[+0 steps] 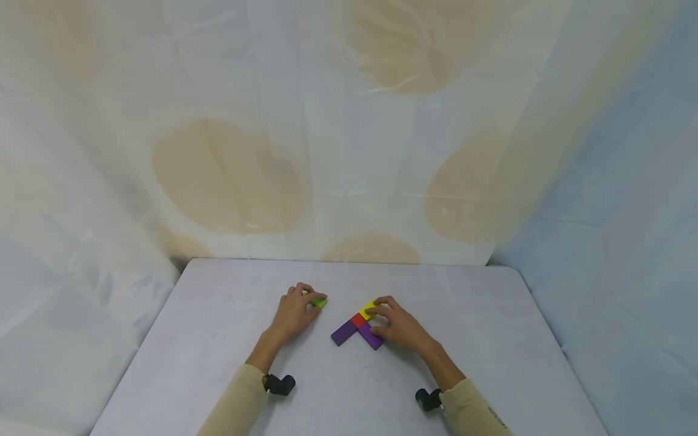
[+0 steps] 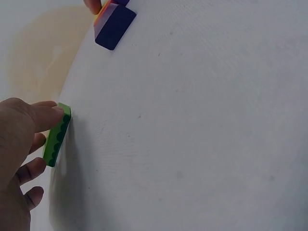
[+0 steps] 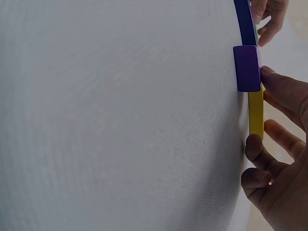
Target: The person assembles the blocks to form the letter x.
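My left hand (image 1: 309,301) pinches a small green block (image 1: 319,301) on the white table (image 1: 218,315). In the left wrist view the green block (image 2: 57,135) stands on its edge with a fingertip on its top corner. My right hand (image 1: 377,321) holds a flat cluster of blocks: a yellow block (image 1: 369,307), a red block (image 1: 357,319) and two purple blocks (image 1: 343,332). Its curled fingertips sit on the yellow block and its thumb lies against the nearer purple block (image 1: 371,336). The right wrist view shows the purple block (image 3: 247,68) and the yellow block (image 3: 256,113) edge-on between thumb and fingers.
A pale curtain with tan patches (image 1: 229,175) hangs right behind the table's far edge and along both sides. Each wrist carries a small black camera (image 1: 280,384). The table's left edge (image 1: 143,345) and right edge (image 1: 551,339) slope towards me.
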